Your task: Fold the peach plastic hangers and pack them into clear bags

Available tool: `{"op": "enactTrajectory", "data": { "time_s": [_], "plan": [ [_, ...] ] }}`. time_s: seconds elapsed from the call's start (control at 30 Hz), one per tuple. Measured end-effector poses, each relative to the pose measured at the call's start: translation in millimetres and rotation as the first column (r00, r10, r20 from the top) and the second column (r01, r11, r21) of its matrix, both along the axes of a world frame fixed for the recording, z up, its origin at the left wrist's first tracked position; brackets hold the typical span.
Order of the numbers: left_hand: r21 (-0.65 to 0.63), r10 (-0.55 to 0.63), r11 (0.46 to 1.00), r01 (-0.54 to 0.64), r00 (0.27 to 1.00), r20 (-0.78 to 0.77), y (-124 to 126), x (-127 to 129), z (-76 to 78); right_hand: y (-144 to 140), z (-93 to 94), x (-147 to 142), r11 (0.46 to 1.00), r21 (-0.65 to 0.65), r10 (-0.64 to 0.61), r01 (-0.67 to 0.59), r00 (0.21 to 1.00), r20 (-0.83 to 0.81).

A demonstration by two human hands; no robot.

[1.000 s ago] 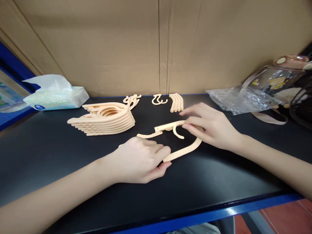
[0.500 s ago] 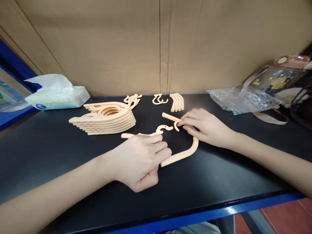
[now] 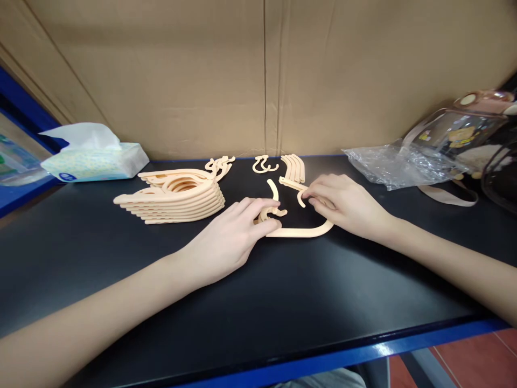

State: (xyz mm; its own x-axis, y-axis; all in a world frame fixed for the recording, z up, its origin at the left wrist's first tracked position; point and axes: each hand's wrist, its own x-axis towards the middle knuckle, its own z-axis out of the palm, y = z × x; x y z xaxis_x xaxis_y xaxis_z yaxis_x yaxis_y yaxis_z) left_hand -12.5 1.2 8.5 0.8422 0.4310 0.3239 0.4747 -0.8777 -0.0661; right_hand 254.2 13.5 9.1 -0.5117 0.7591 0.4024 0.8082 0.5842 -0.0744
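My left hand (image 3: 238,231) is closed at the middle of the table. Its fingers and thumb pinch around a cream plastic hanger hook (image 3: 278,212) and the end of a long curved bar. A curved cream strip (image 3: 273,189) sticks up past its fingertips. My right hand (image 3: 343,207) grips a cream hanger arm (image 3: 305,232), whose lower bar reaches over to my left thumb. From the right fingertips, the narrow end of the arm and its small curl (image 3: 301,199) point left. My fingers hide where the parts meet.
Left stands a stack of cream hangers (image 3: 181,207), with several loose hooks (image 3: 220,164) behind. Two more hooks (image 3: 264,165) and several curved strips (image 3: 294,167) lie at the back. A tissue pack (image 3: 97,161) is far left; crumpled plastic (image 3: 391,164) and a clear bag (image 3: 456,132) are right.
My left hand has moved up and away from me and turned, and its piece now points away instead of left. The lower bar has swung level. My right hand has shifted slightly right.
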Motion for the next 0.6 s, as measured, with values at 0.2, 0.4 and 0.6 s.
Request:
{"op": "enactTrajectory", "data": {
  "time_s": [0.2, 0.4, 0.6],
  "plan": [
    [-0.125, -0.026, 0.992, 0.032, 0.999, 0.044, -3.2, 0.1, 3.2, -0.2, 0.5, 0.0, 0.999, -0.046, -0.012, 0.013, 1.000, 0.025],
    [-0.213, -0.073, 0.972, 0.095, 0.991, 0.109, -4.5, 0.6, 4.3, -1.5, 1.3, -2.4, 0.998, -0.055, -0.023, 0.025, 0.999, 0.044],
    [-0.232, -0.064, 0.968, 0.095, 0.989, 0.136, -7.1, 2.6, 3.9, -0.8, 0.5, -2.3, 0.998, -0.042, -0.038, 0.040, 0.998, 0.045]
  ]
}}
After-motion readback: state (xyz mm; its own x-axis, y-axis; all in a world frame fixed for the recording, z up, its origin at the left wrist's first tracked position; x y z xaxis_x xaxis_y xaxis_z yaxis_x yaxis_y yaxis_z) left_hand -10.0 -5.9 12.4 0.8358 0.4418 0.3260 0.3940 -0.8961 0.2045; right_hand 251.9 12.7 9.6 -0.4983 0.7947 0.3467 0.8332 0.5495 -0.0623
